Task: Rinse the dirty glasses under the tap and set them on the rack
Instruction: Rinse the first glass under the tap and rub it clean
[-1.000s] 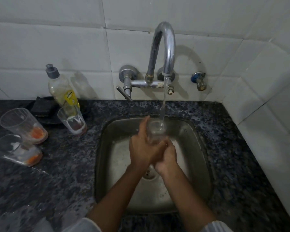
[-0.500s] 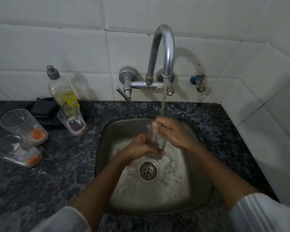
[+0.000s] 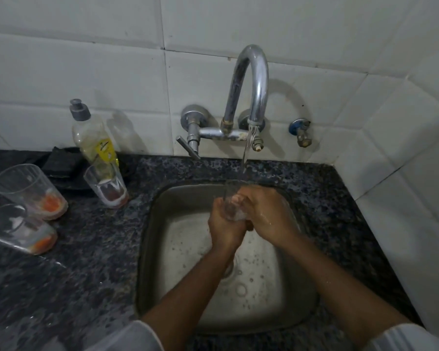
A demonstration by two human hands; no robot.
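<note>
Over the steel sink [image 3: 157,249] I hold a clear glass [image 3: 232,207] upright under the running tap [image 3: 254,82]. My left hand [image 3: 223,229] grips its lower part from the left. My right hand [image 3: 266,211] wraps it from the right, fingers curled over the rim side. Water streams into the glass. Three dirty glasses stand on the counter at the left: one with orange residue [image 3: 29,191], a second with orange residue [image 3: 18,229] in front of it, and one with a reddish-white residue [image 3: 107,186] near the sink.
A dish soap bottle [image 3: 94,138] leans behind the nearest dirty glass. A black sponge or cloth [image 3: 64,165] lies by the wall. Dark speckled granite counter [image 3: 86,249] surrounds the sink; white tiled walls close off the back and right. A small blue-handled valve [image 3: 300,131] sits right of the tap.
My hands and the glass shifted slightly right and up under the stream. My right hand moved from the top of the glass down onto its side.
</note>
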